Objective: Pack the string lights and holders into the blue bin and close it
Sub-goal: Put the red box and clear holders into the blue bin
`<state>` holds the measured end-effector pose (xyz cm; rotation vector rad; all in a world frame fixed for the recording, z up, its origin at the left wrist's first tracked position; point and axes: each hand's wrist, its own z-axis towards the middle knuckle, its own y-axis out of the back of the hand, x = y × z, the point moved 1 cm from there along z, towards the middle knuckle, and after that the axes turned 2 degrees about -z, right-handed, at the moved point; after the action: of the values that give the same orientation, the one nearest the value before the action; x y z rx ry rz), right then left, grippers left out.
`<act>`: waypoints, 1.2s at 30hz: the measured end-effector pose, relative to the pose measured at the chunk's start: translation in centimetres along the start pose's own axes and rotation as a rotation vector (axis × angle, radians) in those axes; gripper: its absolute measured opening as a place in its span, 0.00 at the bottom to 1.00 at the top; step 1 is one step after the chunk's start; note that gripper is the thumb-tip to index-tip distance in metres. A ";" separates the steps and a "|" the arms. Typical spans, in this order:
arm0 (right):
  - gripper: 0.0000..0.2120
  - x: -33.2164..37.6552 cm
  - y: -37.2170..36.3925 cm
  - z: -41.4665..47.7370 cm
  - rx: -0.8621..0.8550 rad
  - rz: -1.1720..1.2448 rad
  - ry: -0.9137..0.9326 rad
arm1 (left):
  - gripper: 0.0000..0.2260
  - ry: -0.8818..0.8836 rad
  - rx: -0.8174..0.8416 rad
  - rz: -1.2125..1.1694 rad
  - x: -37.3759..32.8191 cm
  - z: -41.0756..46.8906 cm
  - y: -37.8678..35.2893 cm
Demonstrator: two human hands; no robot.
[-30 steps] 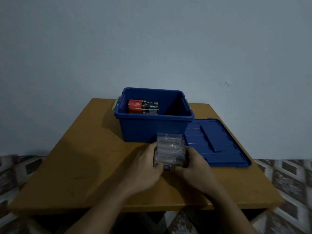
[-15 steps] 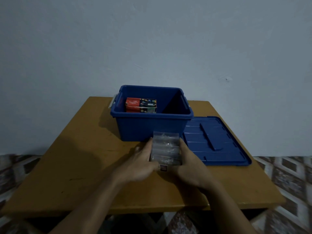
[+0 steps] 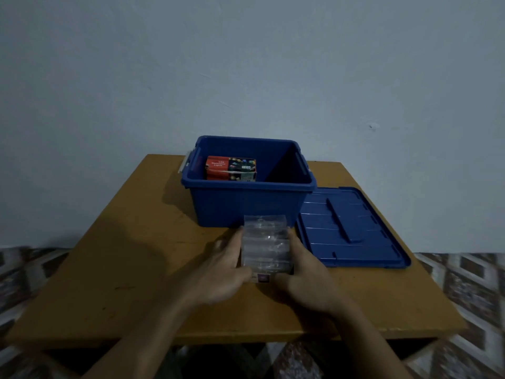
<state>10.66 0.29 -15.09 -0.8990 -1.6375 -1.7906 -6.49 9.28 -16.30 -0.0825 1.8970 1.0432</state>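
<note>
Grip: your left hand [image 3: 226, 272] and right hand [image 3: 306, 277] clasp the clear holder stack [image 3: 266, 247] from either side | stack: between hands, long axis pointing away | blue bin [image 3: 246, 206]: open, straight ahead just beyond stack, equally near both hands

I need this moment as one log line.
left hand: holds clear packs | right hand: holds same packs | blue bin: open, lights box inside | lid: on table, right of bin
</note>
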 end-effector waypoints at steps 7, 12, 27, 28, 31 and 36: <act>0.29 0.4 0.4 -0.3 0.013 -0.017 -0.017 | 0.37 0.012 0.046 0.105 0.5 -0.7 0.7; 0.27 0.7 0.8 -1.1 0.060 0.058 -0.041 | 0.34 -0.101 -0.041 0.005 1.2 -1.2 0.6; 0.23 6.7 2.1 -0.5 0.153 0.047 -0.298 | 0.16 0.161 -0.080 -0.022 -5.2 -5.0 5.3; 0.25 6.8 2.0 -0.3 0.160 0.036 -0.322 | 0.14 0.178 -0.072 0.009 -5.3 -4.8 5.5; 0.30 6.9 1.4 0.3 0.198 -0.012 -0.381 | 0.18 0.249 0.023 -0.048 -4.8 -4.5 5.6; 0.27 6.5 0.8 0.3 0.191 0.035 -0.415 | 0.22 0.354 0.022 -0.180 -3.6 -4.4 5.7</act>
<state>7.19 0.79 -9.51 -1.2608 -1.9909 -1.4573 -10.12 8.61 -9.18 -0.4426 2.1701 0.9292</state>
